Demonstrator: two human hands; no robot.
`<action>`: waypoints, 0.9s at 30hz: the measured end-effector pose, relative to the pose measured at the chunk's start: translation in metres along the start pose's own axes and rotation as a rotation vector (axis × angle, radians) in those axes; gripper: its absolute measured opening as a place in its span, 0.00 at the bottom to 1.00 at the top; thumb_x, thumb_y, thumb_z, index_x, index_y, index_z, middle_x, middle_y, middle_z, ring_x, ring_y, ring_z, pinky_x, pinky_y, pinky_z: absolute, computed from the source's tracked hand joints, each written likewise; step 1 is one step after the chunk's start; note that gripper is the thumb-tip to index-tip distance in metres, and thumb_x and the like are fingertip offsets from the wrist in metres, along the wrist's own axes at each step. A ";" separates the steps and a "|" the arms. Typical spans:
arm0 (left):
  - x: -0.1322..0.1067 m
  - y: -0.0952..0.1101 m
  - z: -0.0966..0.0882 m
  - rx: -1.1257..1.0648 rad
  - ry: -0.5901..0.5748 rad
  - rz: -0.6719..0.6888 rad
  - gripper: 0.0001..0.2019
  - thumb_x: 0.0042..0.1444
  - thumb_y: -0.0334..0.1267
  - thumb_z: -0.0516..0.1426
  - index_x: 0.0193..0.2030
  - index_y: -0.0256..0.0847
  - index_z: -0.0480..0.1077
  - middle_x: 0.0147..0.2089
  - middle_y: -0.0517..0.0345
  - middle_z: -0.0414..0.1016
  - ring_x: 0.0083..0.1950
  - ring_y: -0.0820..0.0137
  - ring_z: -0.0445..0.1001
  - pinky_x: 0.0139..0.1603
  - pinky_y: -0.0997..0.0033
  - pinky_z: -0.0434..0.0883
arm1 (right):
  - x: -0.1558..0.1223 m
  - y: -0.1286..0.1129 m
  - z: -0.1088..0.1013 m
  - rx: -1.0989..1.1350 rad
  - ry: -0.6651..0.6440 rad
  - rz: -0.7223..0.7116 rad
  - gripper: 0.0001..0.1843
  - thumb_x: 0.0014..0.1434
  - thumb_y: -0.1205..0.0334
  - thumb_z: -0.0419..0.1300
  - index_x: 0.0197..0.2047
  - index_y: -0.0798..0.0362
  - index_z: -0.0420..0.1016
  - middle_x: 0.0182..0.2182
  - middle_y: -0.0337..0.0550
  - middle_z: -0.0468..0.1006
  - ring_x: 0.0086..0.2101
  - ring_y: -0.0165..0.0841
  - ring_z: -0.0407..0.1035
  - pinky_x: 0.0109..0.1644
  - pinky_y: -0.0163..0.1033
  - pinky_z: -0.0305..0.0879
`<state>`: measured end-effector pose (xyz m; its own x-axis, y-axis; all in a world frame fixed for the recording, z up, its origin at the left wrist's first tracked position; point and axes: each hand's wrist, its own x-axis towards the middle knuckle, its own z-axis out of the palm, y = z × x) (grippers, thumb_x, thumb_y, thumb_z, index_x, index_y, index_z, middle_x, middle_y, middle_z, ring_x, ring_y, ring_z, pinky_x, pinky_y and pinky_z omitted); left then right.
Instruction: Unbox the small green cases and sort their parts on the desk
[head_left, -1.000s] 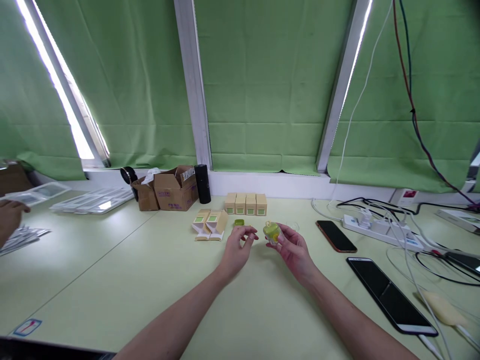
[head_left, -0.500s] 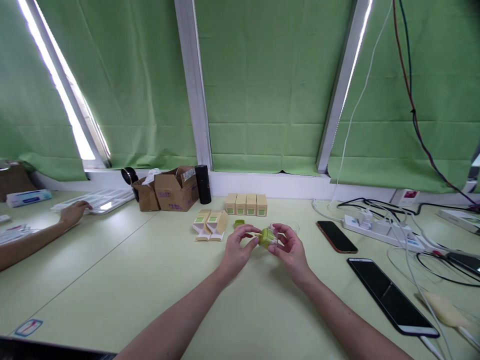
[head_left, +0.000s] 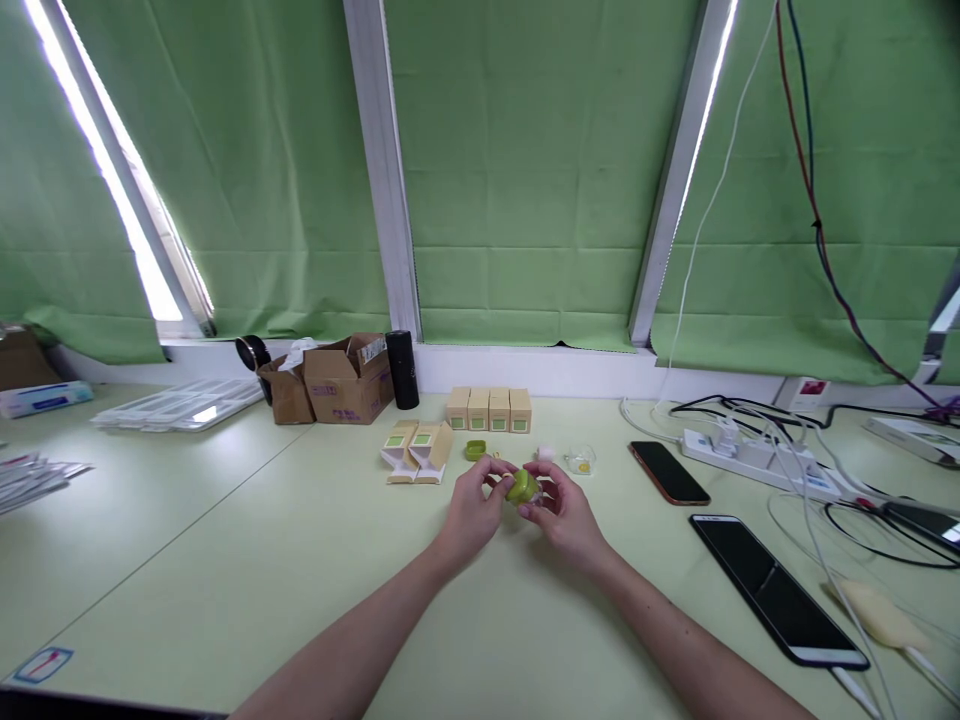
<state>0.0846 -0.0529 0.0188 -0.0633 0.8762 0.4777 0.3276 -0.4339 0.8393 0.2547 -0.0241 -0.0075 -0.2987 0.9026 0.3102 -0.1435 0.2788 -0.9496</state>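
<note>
Right, so in the head view, the only one, a green case (head_left: 523, 487) is being held between two bare hands, just nearer and to the right of the small tub (head_left: 475, 450). The left hand (head_left: 474, 505) is pinching the case's left side, thumb against fingers. The right hand (head_left: 566, 515) is pinching too, thumb and fingers bending around the right side, where a clear edge is showing. How hard they're pressing isn't showing.

It's looking light and stiff, probably smooth plastic, so I'm expecting it to be a bit slippery, with that clear edge seeming the more fragile bit. Firm green sides are offering the better hold; the edge is asking for gentler fingertips.

Around the tub, a pale pink piece (head_left: 545, 454) is lying to its right, and a clear shell (head_left: 580, 460) is resting farther right. Two open cartons (head_left: 418, 452) are standing to the tub's left, four boxes (head_left: 489, 410) are lining up beyond it, and a phone (head_left: 669, 472) is lying well off to its right.
</note>
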 end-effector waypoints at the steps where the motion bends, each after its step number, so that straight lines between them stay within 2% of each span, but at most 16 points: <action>1: 0.000 0.000 0.000 -0.002 -0.007 0.005 0.06 0.64 0.40 0.57 0.37 0.43 0.71 0.45 0.52 0.81 0.48 0.63 0.79 0.50 0.61 0.74 | 0.000 0.000 0.000 -0.020 0.007 -0.005 0.26 0.48 0.56 0.74 0.50 0.47 0.75 0.48 0.45 0.78 0.44 0.38 0.75 0.48 0.45 0.74; 12: 0.000 -0.003 -0.001 -0.002 -0.002 -0.009 0.09 0.67 0.44 0.57 0.38 0.43 0.70 0.45 0.52 0.81 0.47 0.62 0.79 0.47 0.62 0.73 | 0.002 -0.003 -0.003 -0.019 0.020 0.017 0.24 0.46 0.58 0.75 0.47 0.49 0.77 0.44 0.44 0.82 0.41 0.40 0.77 0.48 0.47 0.74; 16: 0.003 -0.006 -0.003 -0.023 0.057 -0.002 0.09 0.66 0.45 0.57 0.38 0.43 0.69 0.46 0.50 0.81 0.47 0.62 0.79 0.49 0.61 0.73 | 0.003 -0.001 -0.006 -0.013 0.026 0.021 0.25 0.46 0.60 0.74 0.48 0.48 0.76 0.46 0.45 0.81 0.43 0.40 0.77 0.50 0.47 0.74; 19: 0.007 -0.010 -0.005 -0.114 0.108 -0.002 0.13 0.64 0.49 0.60 0.38 0.42 0.69 0.45 0.49 0.81 0.48 0.62 0.80 0.51 0.60 0.74 | 0.003 -0.002 -0.009 0.031 0.014 0.020 0.26 0.46 0.61 0.74 0.49 0.48 0.75 0.45 0.44 0.81 0.47 0.41 0.78 0.53 0.48 0.73; 22: 0.012 -0.014 -0.006 -0.250 0.161 -0.042 0.18 0.60 0.55 0.63 0.38 0.41 0.69 0.45 0.49 0.81 0.46 0.62 0.80 0.49 0.60 0.75 | 0.003 -0.005 -0.010 0.065 -0.005 0.007 0.27 0.47 0.63 0.73 0.51 0.46 0.74 0.50 0.45 0.80 0.52 0.42 0.76 0.56 0.48 0.72; 25: 0.016 -0.016 -0.006 -0.367 0.221 -0.114 0.23 0.53 0.59 0.67 0.36 0.41 0.68 0.40 0.51 0.81 0.41 0.65 0.79 0.45 0.63 0.76 | 0.003 -0.008 -0.011 0.080 -0.024 -0.029 0.28 0.47 0.64 0.72 0.52 0.45 0.75 0.55 0.45 0.77 0.55 0.42 0.75 0.59 0.49 0.70; 27: 0.017 -0.017 -0.006 -0.416 0.244 -0.168 0.25 0.51 0.60 0.68 0.35 0.40 0.68 0.35 0.54 0.80 0.36 0.67 0.78 0.41 0.65 0.75 | 0.006 -0.011 -0.014 0.068 -0.025 -0.059 0.27 0.47 0.63 0.72 0.51 0.45 0.75 0.54 0.44 0.77 0.56 0.42 0.74 0.62 0.50 0.68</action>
<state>0.0720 -0.0315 0.0146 -0.3173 0.8883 0.3321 -0.1057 -0.3811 0.9185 0.2678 -0.0176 0.0043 -0.3106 0.8766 0.3677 -0.2253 0.3079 -0.9244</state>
